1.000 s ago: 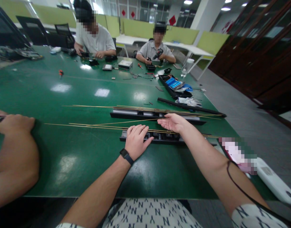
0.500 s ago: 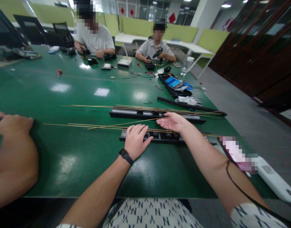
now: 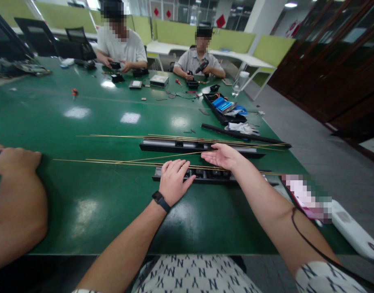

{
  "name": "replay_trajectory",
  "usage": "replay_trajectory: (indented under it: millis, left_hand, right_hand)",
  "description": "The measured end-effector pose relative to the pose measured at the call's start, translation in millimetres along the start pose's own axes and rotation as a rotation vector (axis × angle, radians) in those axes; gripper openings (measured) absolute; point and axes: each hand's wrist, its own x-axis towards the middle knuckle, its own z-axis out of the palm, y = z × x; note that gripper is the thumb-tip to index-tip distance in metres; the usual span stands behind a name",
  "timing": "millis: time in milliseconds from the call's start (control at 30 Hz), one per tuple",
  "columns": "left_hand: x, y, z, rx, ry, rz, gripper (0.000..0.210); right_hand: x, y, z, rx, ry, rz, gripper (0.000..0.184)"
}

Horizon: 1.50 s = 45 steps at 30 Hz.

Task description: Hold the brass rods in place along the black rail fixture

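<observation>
My left hand point(image 3: 174, 179) lies palm down across the left part of a near black channel strip point(image 3: 202, 179), its fingers stretched out flat over thin brass-coloured rods point(image 3: 138, 164). Just to the right, my right hand point(image 3: 220, 156) is turned palm up with fingers extended, between the near strip and a farther black channel strip point(image 3: 162, 145). One slanting rod point(image 3: 162, 157) runs up to the gap between its thumb and fingers; I cannot tell whether it is pinched. More brass-coloured rods point(image 3: 126, 136) lie along the farther strip. Dark parts sit inside the near strip.
Beyond the strips lie a black bar point(image 3: 214, 128), gloves point(image 3: 243, 129) and a black tray point(image 3: 213, 106) holding blue items. A white device point(image 3: 356, 230) stands at the right edge. Another person's arm point(image 3: 18, 195) rests at the left. Two people point(image 3: 121, 47) work across the table.
My two hands stay almost where they were. Across the table, the person on the left has brought both hands together around a small dark part.
</observation>
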Motion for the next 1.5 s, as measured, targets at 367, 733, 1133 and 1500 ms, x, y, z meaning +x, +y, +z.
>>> replay_trajectory:
  millis: [367,733,1133,1500]
  left_hand:
    - [0.0,0.2,-0.5,0.003,-0.007,-0.003,0.042]
    - [-0.3,1.0,-0.2,0.002,0.003,-0.002,0.042]
    - [0.0,1.1,-0.5,-0.003,-0.002,-0.004,0.041]
    - [-0.3,0.7,-0.6,-0.004,-0.009,-0.005,0.042]
  right_hand:
    - [2.6,-0.1,-2.4,-0.006,0.014,0.01,0.043]
    - [4.4,-1.5,-3.6,-0.117,-0.066,0.072,0.041]
    - [2.1,-0.4,0.4,-0.166,-0.055,0.031,0.037]
    - [-27.6,13.8,10.4,-0.247,0.082,-0.519,0.012]
